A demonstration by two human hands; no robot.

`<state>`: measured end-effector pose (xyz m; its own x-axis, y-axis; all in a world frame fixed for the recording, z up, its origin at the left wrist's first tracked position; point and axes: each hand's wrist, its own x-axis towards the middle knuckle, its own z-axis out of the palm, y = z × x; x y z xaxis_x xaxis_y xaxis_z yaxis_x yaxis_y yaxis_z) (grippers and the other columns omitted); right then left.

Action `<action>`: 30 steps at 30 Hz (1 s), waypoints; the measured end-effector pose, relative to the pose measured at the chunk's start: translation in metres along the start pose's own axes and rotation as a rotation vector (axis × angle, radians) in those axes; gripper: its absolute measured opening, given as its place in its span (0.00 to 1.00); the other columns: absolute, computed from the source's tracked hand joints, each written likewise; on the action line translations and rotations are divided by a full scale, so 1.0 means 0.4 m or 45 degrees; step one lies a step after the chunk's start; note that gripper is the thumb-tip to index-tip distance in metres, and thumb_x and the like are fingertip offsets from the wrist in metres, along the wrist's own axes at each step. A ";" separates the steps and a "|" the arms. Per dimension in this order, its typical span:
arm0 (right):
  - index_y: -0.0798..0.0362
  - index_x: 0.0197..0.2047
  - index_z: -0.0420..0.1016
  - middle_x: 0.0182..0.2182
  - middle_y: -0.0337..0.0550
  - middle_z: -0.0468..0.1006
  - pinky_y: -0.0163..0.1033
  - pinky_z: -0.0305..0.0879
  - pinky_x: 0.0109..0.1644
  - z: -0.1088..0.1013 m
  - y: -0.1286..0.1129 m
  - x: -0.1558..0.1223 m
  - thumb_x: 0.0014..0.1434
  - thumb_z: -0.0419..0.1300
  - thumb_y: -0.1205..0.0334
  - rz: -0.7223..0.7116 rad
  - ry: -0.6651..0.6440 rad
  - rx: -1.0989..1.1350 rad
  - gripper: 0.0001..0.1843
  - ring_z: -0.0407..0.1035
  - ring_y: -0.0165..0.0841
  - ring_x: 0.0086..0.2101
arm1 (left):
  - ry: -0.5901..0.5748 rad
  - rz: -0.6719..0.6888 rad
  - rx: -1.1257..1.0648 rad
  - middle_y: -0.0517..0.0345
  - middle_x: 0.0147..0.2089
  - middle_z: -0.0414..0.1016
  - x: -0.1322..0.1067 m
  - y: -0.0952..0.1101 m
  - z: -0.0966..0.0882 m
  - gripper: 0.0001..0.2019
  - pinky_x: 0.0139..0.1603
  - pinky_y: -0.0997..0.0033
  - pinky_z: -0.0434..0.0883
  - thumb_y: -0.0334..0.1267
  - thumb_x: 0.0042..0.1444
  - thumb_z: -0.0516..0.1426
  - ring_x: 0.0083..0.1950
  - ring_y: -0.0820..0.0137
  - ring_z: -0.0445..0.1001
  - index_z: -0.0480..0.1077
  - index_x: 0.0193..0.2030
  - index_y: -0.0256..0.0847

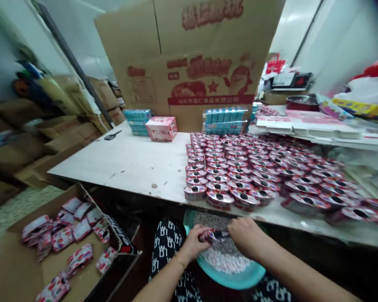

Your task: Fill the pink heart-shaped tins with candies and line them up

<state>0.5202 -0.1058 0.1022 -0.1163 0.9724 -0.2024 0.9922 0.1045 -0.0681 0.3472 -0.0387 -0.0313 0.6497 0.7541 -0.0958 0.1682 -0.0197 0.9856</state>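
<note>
Both of my hands meet over a teal basin [239, 280] on my lap. A small red-and-white printed packet [211, 235] is pinched between my left hand [193, 242] and my right hand [244, 235], each with fingers closed on one end of it. The basin holds a heap of small pale pieces. Just beyond, on the table's near edge, stand rows of several red printed tins [255, 172] with a hole in each top.
An open cardboard box [19, 268] at lower left holds several filled packets [63, 237]. On the white table [129, 161] are scissors [112, 135], a pink box [162, 128], blue packs [225, 119] and a big printed carton [189, 58]. Flat pink cartons [305, 121] lie at right.
</note>
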 end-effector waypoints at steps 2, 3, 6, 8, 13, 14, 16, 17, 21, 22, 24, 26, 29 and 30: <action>0.54 0.32 0.73 0.30 0.52 0.74 0.39 0.57 0.37 0.018 0.025 -0.014 0.50 0.47 0.73 0.006 0.075 -0.050 0.14 0.68 0.37 0.33 | 0.016 0.042 0.068 0.53 0.37 0.68 -0.002 0.002 -0.014 0.18 0.44 0.66 0.62 0.32 0.36 0.62 0.41 0.63 0.66 0.73 0.39 0.45; 0.52 0.34 0.73 0.30 0.50 0.75 0.40 0.57 0.37 0.036 0.045 -0.025 0.49 0.47 0.74 0.026 0.094 -0.073 0.16 0.68 0.38 0.32 | 0.050 0.043 0.045 0.53 0.37 0.68 -0.007 0.005 -0.023 0.17 0.43 0.66 0.62 0.32 0.37 0.61 0.41 0.63 0.66 0.73 0.38 0.45; 0.50 0.40 0.72 0.31 0.49 0.75 0.41 0.58 0.35 0.143 0.116 -0.061 0.48 0.46 0.76 0.128 0.058 -0.084 0.21 0.69 0.39 0.32 | 0.189 -0.004 -0.137 0.53 0.39 0.70 -0.028 0.016 -0.055 0.17 0.45 0.66 0.62 0.32 0.38 0.61 0.42 0.63 0.67 0.71 0.39 0.44; 0.51 0.41 0.73 0.30 0.50 0.76 0.41 0.59 0.36 0.249 0.140 -0.068 0.49 0.44 0.76 0.208 -0.052 -0.043 0.22 0.70 0.40 0.33 | 0.256 -0.055 -0.258 0.54 0.41 0.71 -0.044 0.021 -0.072 0.18 0.46 0.67 0.61 0.32 0.38 0.61 0.43 0.64 0.67 0.69 0.40 0.45; 0.53 0.51 0.67 0.41 0.53 0.75 0.43 0.60 0.45 0.471 0.042 0.029 0.50 0.43 0.74 0.284 -0.244 0.399 0.26 0.68 0.40 0.42 | 0.355 -0.064 -0.321 0.55 0.43 0.71 -0.063 0.008 -0.081 0.19 0.49 0.68 0.61 0.31 0.40 0.59 0.46 0.65 0.67 0.65 0.43 0.43; 0.54 0.52 0.65 0.44 0.53 0.73 0.41 0.59 0.47 0.488 0.011 0.057 0.50 0.45 0.73 0.313 -0.254 0.535 0.26 0.67 0.39 0.45 | 0.369 -0.046 -0.328 0.55 0.44 0.71 -0.063 0.003 -0.082 0.19 0.50 0.67 0.61 0.31 0.42 0.58 0.46 0.66 0.67 0.65 0.44 0.42; 0.57 0.52 0.65 0.48 0.53 0.70 0.39 0.56 0.52 0.497 -0.035 0.099 0.47 0.49 0.71 0.346 -0.214 0.816 0.26 0.63 0.38 0.49 | 0.402 -0.023 -0.332 0.54 0.44 0.71 -0.062 -0.005 -0.088 0.19 0.50 0.67 0.62 0.31 0.43 0.57 0.46 0.67 0.68 0.63 0.46 0.40; 0.58 0.51 0.66 0.49 0.53 0.69 0.39 0.55 0.53 0.492 -0.044 0.110 0.46 0.50 0.70 0.345 -0.170 0.934 0.26 0.62 0.37 0.49 | 0.421 -0.023 -0.321 0.53 0.45 0.71 -0.063 -0.008 -0.095 0.20 0.50 0.66 0.62 0.32 0.44 0.56 0.46 0.67 0.68 0.62 0.46 0.39; 0.58 0.48 0.67 0.46 0.50 0.71 0.40 0.55 0.53 0.446 0.003 0.093 0.47 0.51 0.67 0.311 -0.042 1.150 0.23 0.64 0.36 0.47 | 0.495 -0.040 -0.183 0.53 0.45 0.70 -0.063 -0.020 -0.131 0.21 0.51 0.64 0.62 0.36 0.44 0.57 0.46 0.68 0.68 0.61 0.47 0.38; 0.58 0.48 0.67 0.46 0.49 0.71 0.40 0.55 0.53 0.428 0.025 0.078 0.47 0.52 0.66 0.324 -0.031 1.159 0.22 0.64 0.35 0.47 | 0.497 -0.038 -0.141 0.53 0.45 0.70 -0.061 -0.024 -0.138 0.21 0.51 0.64 0.62 0.36 0.44 0.58 0.45 0.68 0.68 0.61 0.46 0.38; 0.57 0.48 0.66 0.46 0.48 0.71 0.40 0.56 0.51 0.380 0.066 0.043 0.48 0.52 0.64 0.328 0.003 1.169 0.21 0.64 0.35 0.46 | 0.482 -0.030 -0.058 0.54 0.44 0.70 -0.055 -0.029 -0.142 0.20 0.51 0.65 0.63 0.36 0.43 0.58 0.45 0.68 0.69 0.62 0.45 0.38; 0.54 0.48 0.66 0.44 0.45 0.72 0.39 0.58 0.49 0.313 0.092 0.010 0.49 0.53 0.63 0.280 0.038 1.124 0.20 0.65 0.34 0.45 | 0.440 -0.011 0.011 0.55 0.44 0.70 -0.048 -0.028 -0.131 0.19 0.50 0.66 0.63 0.37 0.44 0.58 0.45 0.68 0.68 0.62 0.45 0.39; 0.51 0.48 0.67 0.44 0.43 0.73 0.39 0.59 0.47 0.196 0.095 -0.026 0.52 0.52 0.62 0.180 0.022 0.890 0.18 0.66 0.35 0.44 | 0.321 0.043 0.056 0.55 0.44 0.69 -0.038 -0.017 -0.092 0.18 0.49 0.67 0.63 0.36 0.45 0.57 0.45 0.68 0.68 0.63 0.44 0.39; 0.50 0.48 0.67 0.44 0.44 0.73 0.38 0.58 0.47 0.160 0.089 -0.034 0.52 0.52 0.61 0.173 -0.009 0.775 0.18 0.66 0.35 0.44 | 0.277 0.068 0.064 0.55 0.43 0.69 -0.035 -0.013 -0.076 0.17 0.49 0.67 0.63 0.36 0.45 0.57 0.45 0.68 0.68 0.63 0.44 0.39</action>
<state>0.5542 -0.1287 0.0401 0.0065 0.9671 -0.2544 0.7946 -0.1595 -0.5858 0.3147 -0.0293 -0.0309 0.4845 0.8748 -0.0062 0.1782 -0.0918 0.9797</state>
